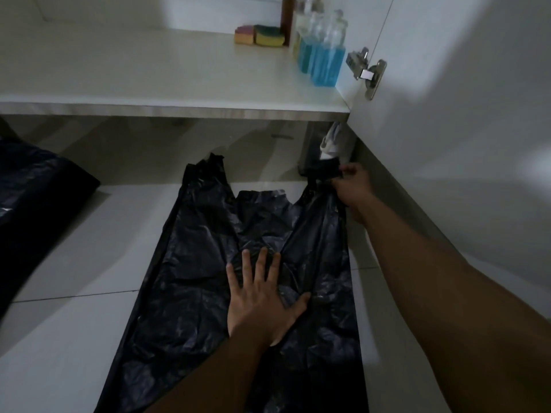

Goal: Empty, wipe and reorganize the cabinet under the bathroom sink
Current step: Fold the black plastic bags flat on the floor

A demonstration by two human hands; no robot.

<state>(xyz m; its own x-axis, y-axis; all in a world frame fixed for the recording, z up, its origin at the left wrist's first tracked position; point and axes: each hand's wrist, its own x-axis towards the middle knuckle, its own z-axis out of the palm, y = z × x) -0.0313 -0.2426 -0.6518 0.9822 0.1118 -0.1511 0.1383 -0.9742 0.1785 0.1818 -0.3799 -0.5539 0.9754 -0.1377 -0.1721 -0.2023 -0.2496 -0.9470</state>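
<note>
Two sponges (259, 35) and clear bottles (323, 62) of blue liquid sit at the back right corner of the cabinet shelf (149, 73). Glossy white tile floor (74, 323) below carries a crinkled black plastic bag (193, 278), laid flat; left hand (262, 299) presses its middle, fingers spread; right hand (353, 186) pinches the far right handle (323, 171) (by the cabinet base).

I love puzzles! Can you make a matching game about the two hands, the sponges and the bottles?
1 left hand
2 right hand
3 sponges
4 bottles

A hold blue liquid
B grips the handle of the black bag
C presses flat on the black bag
D yellow, pink and green layers

Pairs: 1-C, 2-B, 3-D, 4-A
</note>
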